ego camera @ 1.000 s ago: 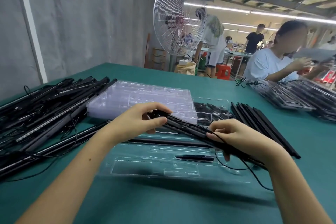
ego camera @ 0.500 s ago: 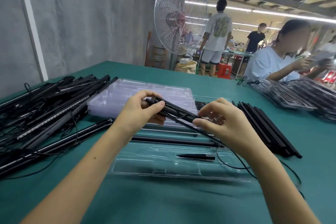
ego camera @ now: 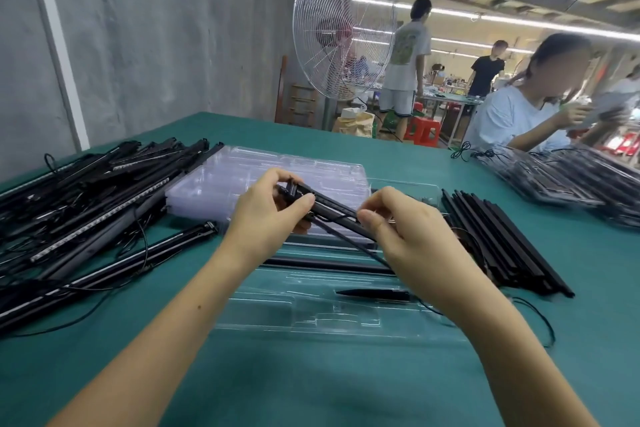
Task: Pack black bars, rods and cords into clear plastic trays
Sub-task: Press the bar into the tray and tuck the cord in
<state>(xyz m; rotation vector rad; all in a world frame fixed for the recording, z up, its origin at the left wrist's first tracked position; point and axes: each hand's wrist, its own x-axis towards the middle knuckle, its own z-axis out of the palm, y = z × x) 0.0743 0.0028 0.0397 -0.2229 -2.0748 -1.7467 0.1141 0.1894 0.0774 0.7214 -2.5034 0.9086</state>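
Holding a black bar (ego camera: 332,210) above the clear tray (ego camera: 277,315) on the counter (ego camera: 311,374), left hand (ego camera: 266,218) gripping one end, right hand (ego camera: 412,239) pinching further along, cord (ego camera: 346,241) dangling, so I'd guess mid-pack, and next it wants the cord tucked and the bar lowered into a slot.

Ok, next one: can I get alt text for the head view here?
The left hand and right hand hold a black bar with a thin cord above a clear tray on a green table. A pile of black bars lies to the left, a stack of empty trays behind, and a neat row of bars to the right.
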